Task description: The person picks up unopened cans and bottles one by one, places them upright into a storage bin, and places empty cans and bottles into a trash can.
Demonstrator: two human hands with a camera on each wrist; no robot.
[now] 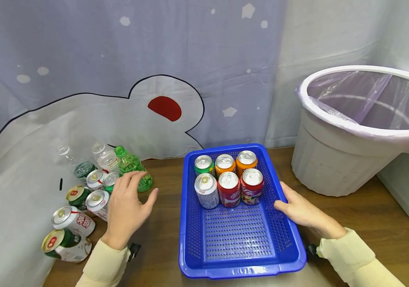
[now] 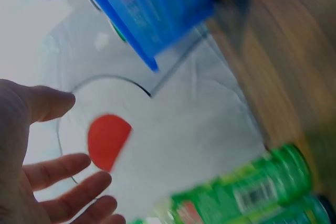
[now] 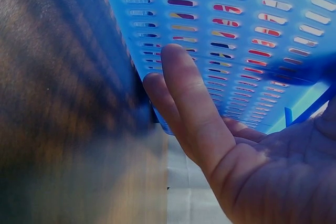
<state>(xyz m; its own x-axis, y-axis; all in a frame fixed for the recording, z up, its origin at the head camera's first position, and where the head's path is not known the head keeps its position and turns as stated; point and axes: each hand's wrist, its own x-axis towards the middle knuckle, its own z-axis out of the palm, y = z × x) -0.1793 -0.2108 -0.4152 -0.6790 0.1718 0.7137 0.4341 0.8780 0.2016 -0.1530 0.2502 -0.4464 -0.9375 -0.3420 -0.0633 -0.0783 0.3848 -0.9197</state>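
Observation:
A blue plastic basket (image 1: 238,235) sits on the wooden table and holds several upright drink cans (image 1: 228,186) in two rows at its far end. My right hand (image 1: 302,209) grips its right rim, the thumb over the edge and the fingers (image 3: 191,95) against the perforated outer wall. Left of the basket, my left hand (image 1: 127,207) hovers with thumb and fingers spread apart, holding nothing. Just beyond it stands a green plastic bottle (image 1: 146,181), partly hidden by the fingers. White and green cans (image 1: 73,221) crowd the table to its left.
Clear plastic bottles (image 1: 105,159) stand behind the left cans, near the curtain (image 1: 226,79). A large white bin (image 1: 327,159) with a thin plastic liner stands at the back right. Bare wooden tabletop (image 1: 163,223) lies between the left hand and the basket.

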